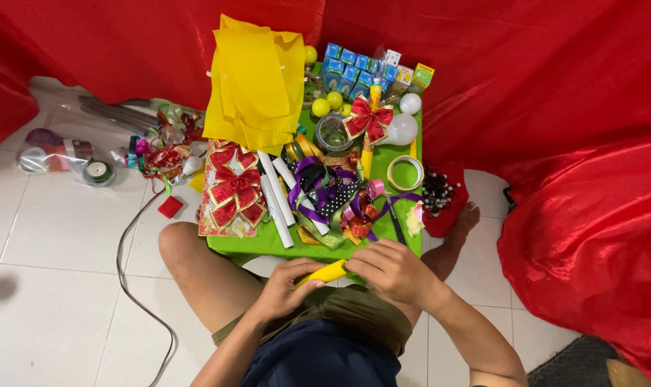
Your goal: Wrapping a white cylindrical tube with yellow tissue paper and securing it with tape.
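Here, a seated person holds a yellow roll (325,273) over the lap.
Left hand (288,288) wraps one end, right hand (391,271) pinches the other; it looks light, soft, easily creased, safest gripped mid-length.

The green table (411,244) is lying crowded — ribbons (332,201) at twelve o'clock of both hands are blocking reach, yellow paper (257,86) beyond. Open tiled floor (53,287) is stretching at nine o'clock, crossed by a cable (128,287) — red cloth (590,215) is closing three o'clock.
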